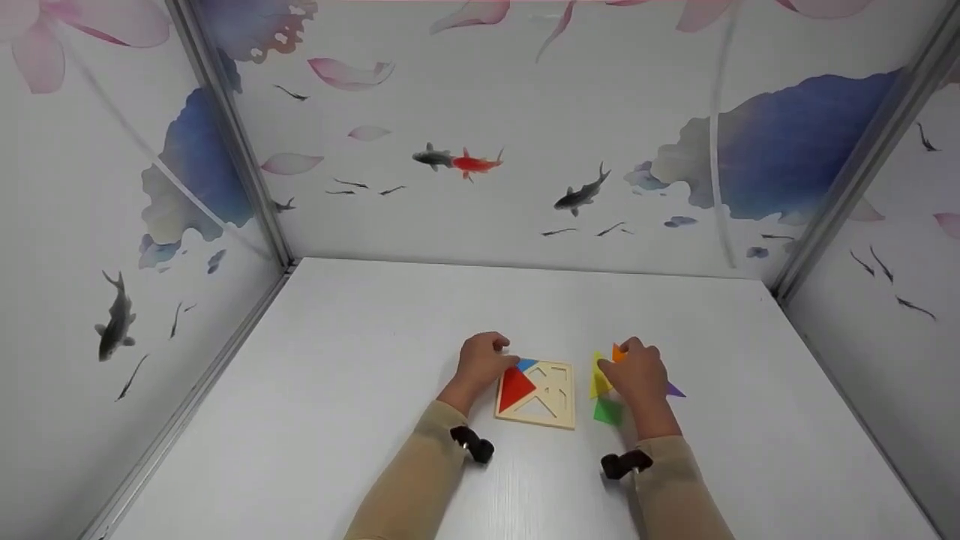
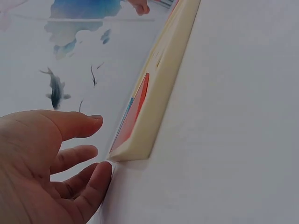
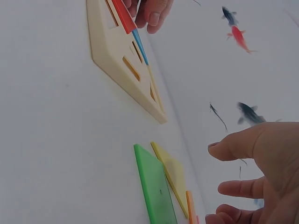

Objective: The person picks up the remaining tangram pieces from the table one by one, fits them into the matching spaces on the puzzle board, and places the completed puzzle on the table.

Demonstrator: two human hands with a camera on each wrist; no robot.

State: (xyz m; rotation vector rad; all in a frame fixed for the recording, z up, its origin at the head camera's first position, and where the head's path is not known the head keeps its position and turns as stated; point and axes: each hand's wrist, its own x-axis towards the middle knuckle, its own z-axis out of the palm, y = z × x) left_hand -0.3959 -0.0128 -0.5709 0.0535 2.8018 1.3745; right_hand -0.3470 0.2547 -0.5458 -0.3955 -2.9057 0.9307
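Note:
A pale wooden tangram tray (image 1: 568,390) lies on the white table, with a red triangle (image 1: 516,390) and a blue piece (image 1: 527,364) set into its left part. My left hand (image 1: 480,365) is at the tray's far left corner, fingers loosely bent, fingertips close beside the edge in the left wrist view. Right of the tray my right hand (image 1: 640,375) hovers over loose pieces, thumb and fingers apart with nothing between them. Around it lie a yellow piece (image 1: 598,381), a green piece (image 1: 608,411), an orange piece (image 1: 618,353) and a purple piece (image 1: 676,390), partly hidden by the hand.
White panels (image 1: 510,217) printed with fish and petals enclose the table at the back and both sides. Grey metal posts (image 1: 238,135) stand at the corners. Each forearm wears a black wrist camera (image 1: 472,444). Several cut-out recesses show in the tray's right part.

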